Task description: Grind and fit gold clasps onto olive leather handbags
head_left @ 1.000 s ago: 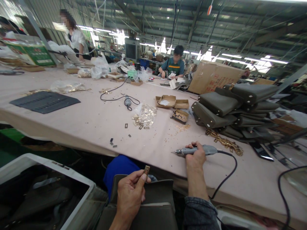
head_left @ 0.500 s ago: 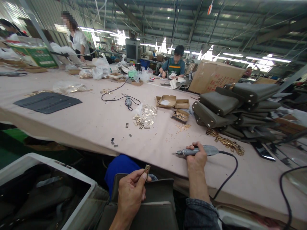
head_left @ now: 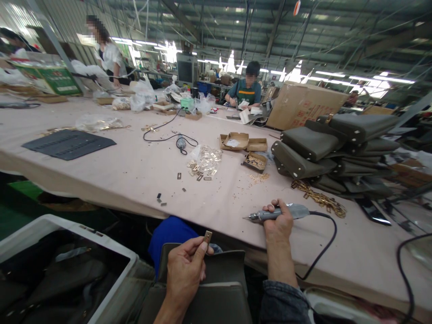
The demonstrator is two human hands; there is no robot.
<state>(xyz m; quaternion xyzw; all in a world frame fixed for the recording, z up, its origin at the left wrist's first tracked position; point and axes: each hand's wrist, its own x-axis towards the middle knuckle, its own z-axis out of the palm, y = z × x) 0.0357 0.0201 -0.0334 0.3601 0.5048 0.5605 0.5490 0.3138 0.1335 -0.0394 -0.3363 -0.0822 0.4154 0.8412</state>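
Between the thumb and fingers of my left hand (head_left: pixel 186 265) is a small gold metal plate (head_left: pixel 208 236), held upright above an olive-grey bag (head_left: pixel 202 303) on my lap. My right hand (head_left: pixel 279 220) is wrapped round a grey electric screwdriver (head_left: pixel 297 211) over the table edge. Its thin bit points left, and a black cord (head_left: pixel 332 238) trails from its rear end. On the table in front, a plastic bag of metal plates (head_left: pixel 206 161) lies beside a small box of gold screws (head_left: pixel 255 162), with loose screws (head_left: pixel 258 178) spilled near it.
Olive bags (head_left: pixel 313 144) are stacked at the right, with gold chains (head_left: pixel 320 198) and a black phone (head_left: pixel 373 211) before them. A white crate (head_left: pixel 124 258) of bags stands at lower left. A second corded tool (head_left: pixel 181 143) lies mid-table. A co-worker (head_left: pixel 248 92) sits across the table.
The view has shifted very slightly. Both hands keep their hold on the metal plate and the screwdriver, with no clear movement.
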